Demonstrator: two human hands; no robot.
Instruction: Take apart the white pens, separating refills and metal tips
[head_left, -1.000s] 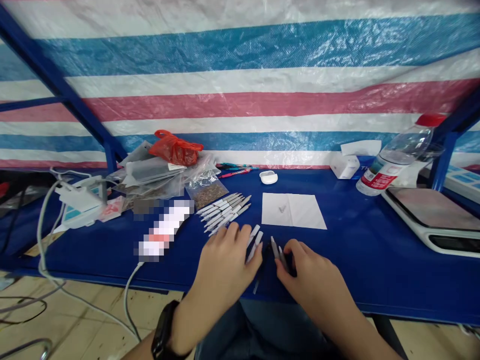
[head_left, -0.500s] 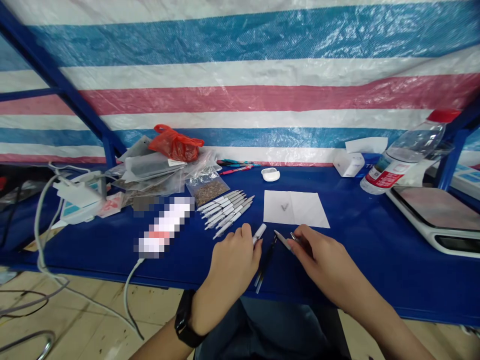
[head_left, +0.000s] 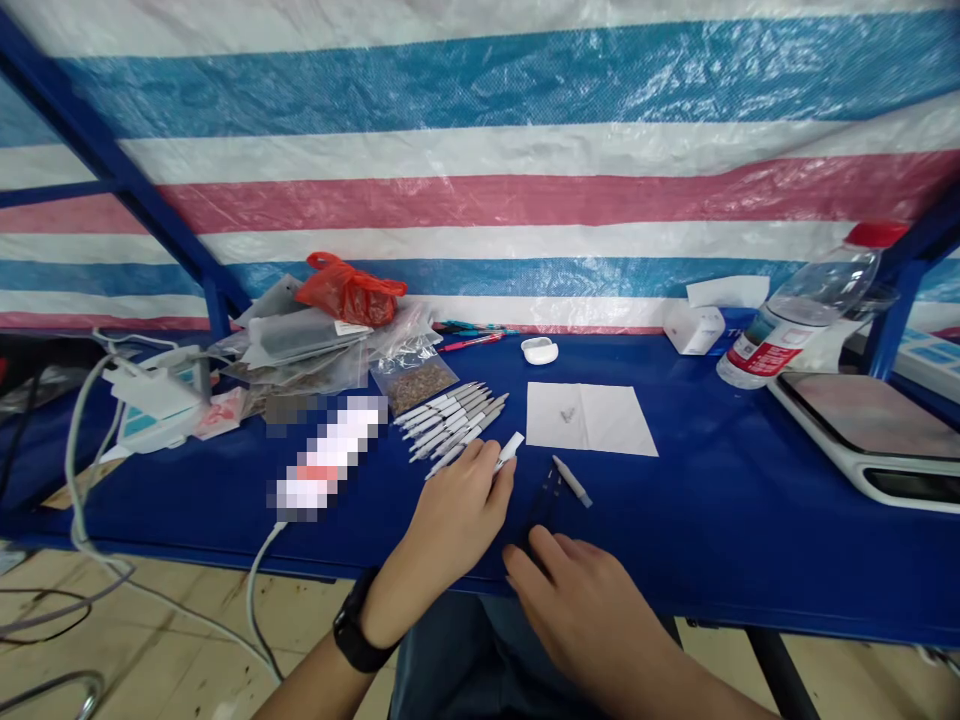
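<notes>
A white plastic pen barrel (head_left: 510, 451) is poking out from the curled fingers (head_left: 480, 462) of the left hand (head_left: 454, 520), just in front of the near left corner of a square white paper sheet (head_left: 589, 418). Those fingers are closing around the barrel, nearly shut, and are gripping nothing else. A second white pen barrel (head_left: 572, 481) is lying at a slant just in front of the sheet, with thin dark pen parts (head_left: 545, 505) lying beside it, farther from the sheet. The right hand (head_left: 577, 610) is hovering well in front of the sheet, nearest those dark parts, its fingers (head_left: 536, 560) spread and partly open around nothing. A black wristwatch (head_left: 360, 625) is circling the left wrist. Left of the sheet, a tight row of white pens (head_left: 450, 422) is lying across a blue table (head_left: 750, 540), and beyond it a white-and-red oblong object (head_left: 326, 458) (too blurred to name) is resting, with a white cable (head_left: 255, 600) trailing from it. Behind the sheet, a small white rounded case (head_left: 540, 350) is sitting, while a clear plastic water bottle with a red cap (head_left: 799, 310) and a white-rimmed digital scale (head_left: 862, 425) are standing off to its right.
</notes>
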